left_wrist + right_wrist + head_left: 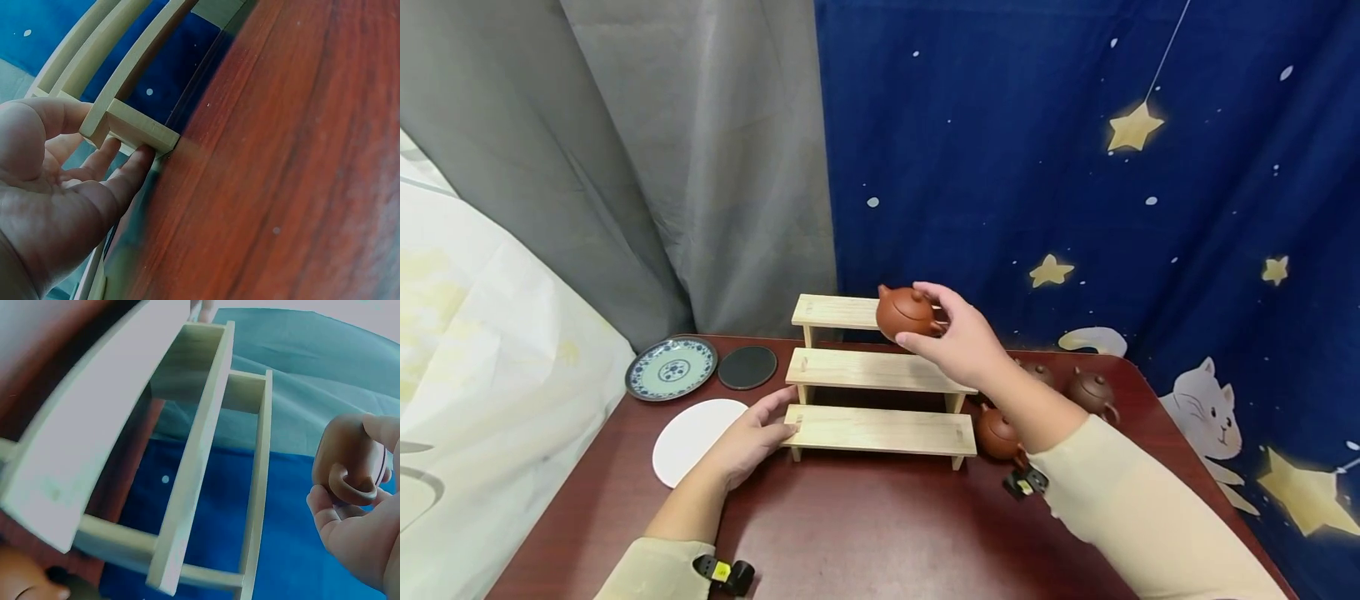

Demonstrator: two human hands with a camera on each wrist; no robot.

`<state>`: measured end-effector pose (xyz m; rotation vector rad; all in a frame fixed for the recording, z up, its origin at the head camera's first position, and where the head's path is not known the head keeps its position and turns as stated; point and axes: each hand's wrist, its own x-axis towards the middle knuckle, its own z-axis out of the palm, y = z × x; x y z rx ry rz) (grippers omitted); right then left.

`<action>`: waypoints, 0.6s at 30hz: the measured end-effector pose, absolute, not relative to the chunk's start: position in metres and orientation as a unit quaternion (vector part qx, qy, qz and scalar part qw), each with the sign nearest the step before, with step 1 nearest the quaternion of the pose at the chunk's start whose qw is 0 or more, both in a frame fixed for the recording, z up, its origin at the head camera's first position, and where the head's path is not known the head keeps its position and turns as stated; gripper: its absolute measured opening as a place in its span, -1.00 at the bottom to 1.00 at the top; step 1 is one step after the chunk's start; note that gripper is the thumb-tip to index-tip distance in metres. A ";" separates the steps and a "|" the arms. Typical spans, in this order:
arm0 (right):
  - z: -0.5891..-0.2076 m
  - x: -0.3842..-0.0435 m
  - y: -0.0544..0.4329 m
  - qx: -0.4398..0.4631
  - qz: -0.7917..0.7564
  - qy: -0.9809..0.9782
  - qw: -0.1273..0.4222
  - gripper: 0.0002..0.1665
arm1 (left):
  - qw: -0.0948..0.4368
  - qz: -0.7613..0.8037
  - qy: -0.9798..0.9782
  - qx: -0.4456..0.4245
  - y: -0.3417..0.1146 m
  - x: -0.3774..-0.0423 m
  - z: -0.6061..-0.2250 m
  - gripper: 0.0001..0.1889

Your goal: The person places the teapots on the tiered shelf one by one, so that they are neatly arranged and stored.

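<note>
Right hand raised, arm reaching in from the lower right, forearm slanting up and leftward across the stand's right end. Thumb and fingers spread around a reddish-brown clay teapot and clamped on opposite sides of its body; loop handle toward the palm, spout pointing away to the left, lid on.

Teapot position: up in the air, in front of the right part of the top board in the head view. Right wrist view shows a gap between pot and boards, so not set down.

Left hand low, arm coming from the lower left. Thumb and fingers closed about the left end of the lowest board of a three-tier wooden stand; left wrist view has fingertips against the leg piece under that end. Stand upright on the dark red counter.

Around the hands: white disc just beside the left hand, partly behind it; black round mat and blue-patterned plate farther back. Under the right forearm, a second reddish-brown teapot near the stand's right end; darker brown teapot beyond, farther right.
</note>
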<state>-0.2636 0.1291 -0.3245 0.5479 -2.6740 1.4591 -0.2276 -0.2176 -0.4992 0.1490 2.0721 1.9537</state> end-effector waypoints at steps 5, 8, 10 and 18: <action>-0.320 -0.289 0.106 0.181 0.477 -0.860 0.022 0.00 | 0.147 0.682 0.715 0.052 -0.219 -0.228 -0.499 -0.22; -0.322 -0.302 0.095 0.179 0.478 -0.860 0.012 0.01 | 0.149 0.682 0.714 0.051 -0.220 -0.229 -0.500 -0.23; -0.324 -0.309 0.087 0.175 0.478 -0.861 0.003 0.00 | 0.152 0.683 0.713 0.052 -0.220 -0.229 -0.501 -0.23; -0.337 -0.331 0.067 0.161 0.453 -0.877 -0.007 -0.03 | 0.152 0.682 0.713 0.051 -0.220 -0.229 -0.499 -0.23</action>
